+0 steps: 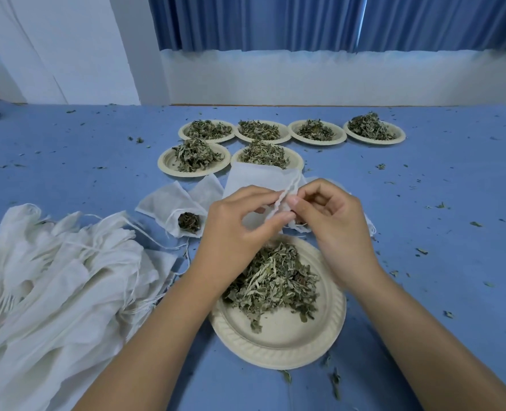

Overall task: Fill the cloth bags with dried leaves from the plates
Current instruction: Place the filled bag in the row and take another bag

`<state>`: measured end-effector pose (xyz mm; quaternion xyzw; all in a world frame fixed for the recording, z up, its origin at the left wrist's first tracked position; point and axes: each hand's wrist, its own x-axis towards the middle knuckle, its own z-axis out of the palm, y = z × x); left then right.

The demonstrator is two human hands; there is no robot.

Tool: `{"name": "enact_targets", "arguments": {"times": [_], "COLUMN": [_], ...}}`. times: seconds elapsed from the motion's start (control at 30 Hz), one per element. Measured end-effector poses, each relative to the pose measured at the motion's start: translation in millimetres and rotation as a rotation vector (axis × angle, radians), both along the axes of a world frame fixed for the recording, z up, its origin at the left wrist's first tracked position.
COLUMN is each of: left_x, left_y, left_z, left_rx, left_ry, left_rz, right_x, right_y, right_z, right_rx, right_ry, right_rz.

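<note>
Hands close together over near plate [284, 348], left hand [240, 221] and right hand [332, 215] both pinching mouth of cloth bag [257, 179]. Dried leaves [272, 280] heaped on that plate. Six more loaded plates [168, 167] farther back on bench [424, 203].

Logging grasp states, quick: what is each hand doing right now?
Left hand: pinching the mouth of the cloth bag.
Right hand: pinching the same bag's mouth from the other side.

White thin cloth bags [53, 271]; cream ridged-rim round paper plates [278, 345]; grey-green dried leaves [272, 280]; blue tablecloth [438, 203]; blue pleated curtain [275, 22].
</note>
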<state>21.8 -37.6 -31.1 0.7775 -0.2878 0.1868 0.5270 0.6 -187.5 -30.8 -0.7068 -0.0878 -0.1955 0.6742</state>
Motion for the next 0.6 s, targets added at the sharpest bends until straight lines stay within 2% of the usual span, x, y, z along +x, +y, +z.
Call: {"name": "enact_targets", "arguments": {"times": [0.1, 0.17, 0.23, 0.27, 0.37, 0.4, 0.47, 0.57, 0.6], "left_x": [1.1, 2.0, 1.8, 2.2, 5.6, 8.1, 14.6, 18.8, 19.3], "left_y": [2.6, 7.1, 14.8, 19.7, 29.9, 31.0, 29.1, 21.7, 19.8], "left_z": [2.1, 4.9, 9.5, 11.9, 16.0, 14.4, 9.5, -1.1, -4.5], "left_rx": [-0.146, -0.235, -0.322, -0.336, -0.132, -0.031, 0.171, 0.489, 0.538], "left_ry": [0.163, 0.203, 0.130, 0.018, -0.450, -0.533, -0.457, -0.117, -0.036], "left_rz": [0.053, 0.097, 0.202, 0.290, 0.562, 0.581, 0.494, 0.321, 0.283], "right_x": [-1.8, -4.9, -9.4, -11.6, -15.4, -15.6, -15.9, -16.3, -16.6], "right_y": [-0.9, -10.4, -25.3, -30.8, -28.7, -24.5, -17.8, -20.0, -21.9], "right_z": [1.8, 8.0, 15.5, 18.7, 20.4, 18.6, 15.7, 17.0, 18.2], "right_rx": [-0.108, -0.253, -0.464, -0.566, -0.779, -0.823, -0.866, -0.819, -0.788], "right_ry": [0.000, 0.047, 0.113, 0.144, 0.168, 0.157, 0.134, 0.089, 0.074], "right_rz": [0.017, 0.150, 0.328, 0.395, 0.473, 0.474, 0.457, 0.422, 0.413]}}
